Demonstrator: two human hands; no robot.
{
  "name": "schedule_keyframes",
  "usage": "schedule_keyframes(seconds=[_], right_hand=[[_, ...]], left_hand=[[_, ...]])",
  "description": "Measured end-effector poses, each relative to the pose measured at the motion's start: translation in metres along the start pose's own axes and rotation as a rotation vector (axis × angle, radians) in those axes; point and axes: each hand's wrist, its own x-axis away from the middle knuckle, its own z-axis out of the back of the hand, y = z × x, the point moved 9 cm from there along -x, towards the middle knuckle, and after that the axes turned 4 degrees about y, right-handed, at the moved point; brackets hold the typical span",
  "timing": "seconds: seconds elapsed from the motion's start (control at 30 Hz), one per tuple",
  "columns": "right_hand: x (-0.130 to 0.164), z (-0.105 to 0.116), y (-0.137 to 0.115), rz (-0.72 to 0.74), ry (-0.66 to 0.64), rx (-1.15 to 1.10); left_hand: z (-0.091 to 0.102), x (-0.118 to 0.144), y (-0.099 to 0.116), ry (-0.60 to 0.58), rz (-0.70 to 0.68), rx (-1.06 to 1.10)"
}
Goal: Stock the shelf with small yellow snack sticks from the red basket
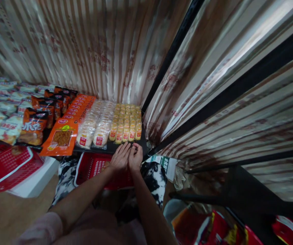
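Note:
My left hand [120, 156] lies at the front edge of a dark shelf [144, 144], its fingers stretched forward. Right beside it, my right hand [135, 157] has its fingers curled inward; what is in them, if anything, is hidden. Just beyond both hands stand rows of small yellow packaged cakes [125, 132] with red and orange labels. To their left are rows of round pale cakes in clear wrappers [100, 135]. Under my forearms a red plastic basket [91, 166] rests between my knees.
Farther left, the shelf carries orange flat snack packs [62, 136], brown-and-black bags [34, 127] and white bags [10, 127]. Another red basket [11, 166] sits on a white box [35, 182]. Black poles [212, 119] cross the striped curtain. Red packages [216, 226] lie low at the right.

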Motion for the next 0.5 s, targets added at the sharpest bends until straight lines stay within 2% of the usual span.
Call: schedule_keyframes(seconds=[0.13,0.23,0.37,0.43,0.5], right_hand=[[0.013,0.001,-0.006,0.029,-0.009,-0.031],[0.025,-0.002,-0.005,0.024,-0.065,-0.025],[0.051,-0.012,0.002,0.029,-0.155,0.012],[0.065,-0.021,0.010,0.029,-0.198,0.029],[0.081,-0.039,0.019,0.042,-0.311,0.055]], left_hand=[[-0.009,0.029,0.008,-0.031,-0.026,-0.050],[-0.012,0.044,0.010,-0.068,-0.024,-0.071],[-0.023,0.065,0.009,-0.120,-0.041,0.023],[-0.036,0.079,-0.002,-0.185,0.032,0.128],[-0.059,0.099,-0.022,-0.338,0.205,0.260]])
